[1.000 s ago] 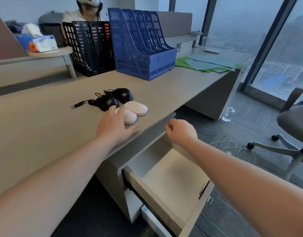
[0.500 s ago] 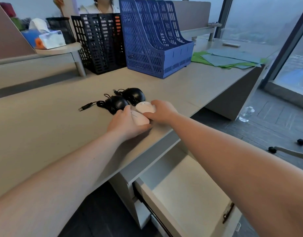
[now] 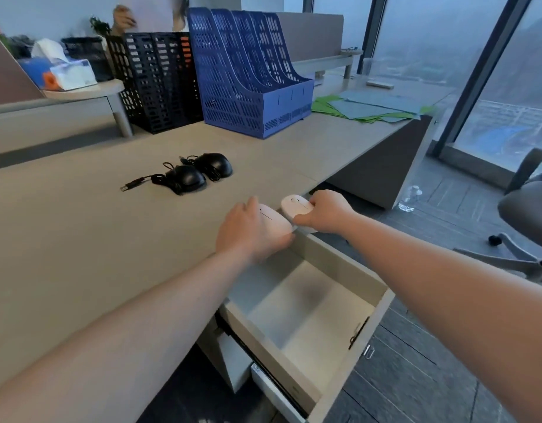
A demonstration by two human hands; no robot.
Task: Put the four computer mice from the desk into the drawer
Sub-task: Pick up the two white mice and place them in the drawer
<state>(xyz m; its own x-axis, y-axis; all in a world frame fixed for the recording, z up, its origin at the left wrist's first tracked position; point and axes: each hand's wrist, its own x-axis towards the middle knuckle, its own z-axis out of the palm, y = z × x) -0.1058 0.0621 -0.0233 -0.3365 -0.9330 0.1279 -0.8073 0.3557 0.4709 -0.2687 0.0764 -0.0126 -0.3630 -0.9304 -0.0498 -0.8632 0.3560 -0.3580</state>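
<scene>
My left hand [image 3: 248, 230] grips a pale pink mouse [image 3: 274, 219] at the desk's front edge. Beside it, my right hand [image 3: 326, 212] holds a white mouse [image 3: 295, 206] just past that edge, over the back of the drawer. The drawer [image 3: 349, 270] stands pulled out below both hands, light inside with nothing in it. Two black wired mice [image 3: 187, 178] [image 3: 216, 164] lie side by side on the desk [image 3: 80, 239] farther back, their cables bunched and a USB plug [image 3: 131, 184] pointing left.
A blue file rack [image 3: 248, 74] and a black one [image 3: 155, 80] stand at the back of the desk, with green papers [image 3: 364, 108] to the right. A person stands behind the racks. An office chair [image 3: 526, 215] and a water bottle [image 3: 410, 198] are on the floor at right.
Both hands closed on the two light mice, lifted them off the desk and brought them toward the front edge above the drawer. The black mice have stayed put.
</scene>
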